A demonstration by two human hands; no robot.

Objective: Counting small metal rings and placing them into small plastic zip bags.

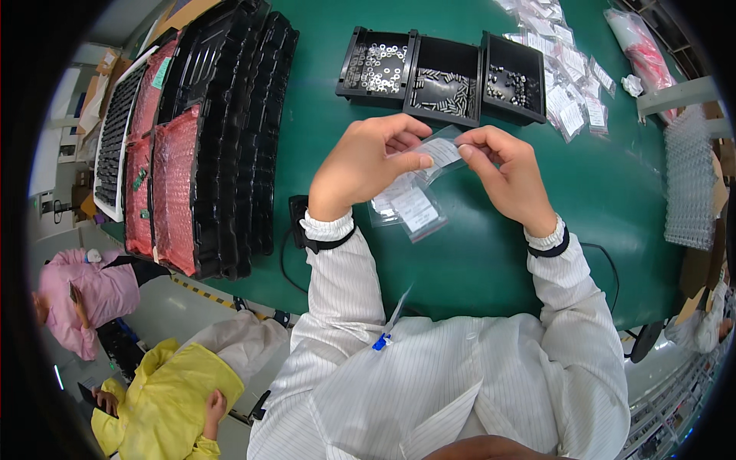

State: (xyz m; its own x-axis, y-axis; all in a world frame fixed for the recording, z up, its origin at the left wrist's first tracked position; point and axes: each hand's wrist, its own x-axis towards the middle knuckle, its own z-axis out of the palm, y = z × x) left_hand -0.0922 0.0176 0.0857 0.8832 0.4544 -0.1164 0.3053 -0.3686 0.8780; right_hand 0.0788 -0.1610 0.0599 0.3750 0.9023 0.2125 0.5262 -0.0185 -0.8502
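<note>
Between my two hands is a small clear plastic bag [443, 153] with a white printed label. My left hand [366, 161] grips its left side between thumb and fingers. At its upper right edge, my right hand [506, 170] pinches with thumb and forefinger. Below it on the green table lie a few more labelled clear bags [415, 208], partly overlapping. Just beyond my hands stand three black bins: the left bin [349, 75] holds metal rings, the middle bin [448, 54] short metal pins, the right bin [514, 55] small metal nuts or spacers.
Black plastic trays [245, 146] with pink bubble wrap [175, 195] are stacked at the left. Many labelled bags [569, 84] lie at the far right, near a red-and-white plastic bag [640, 47]. Clear bubble wrap [688, 180] hangs at the right edge. Two people are at the lower left.
</note>
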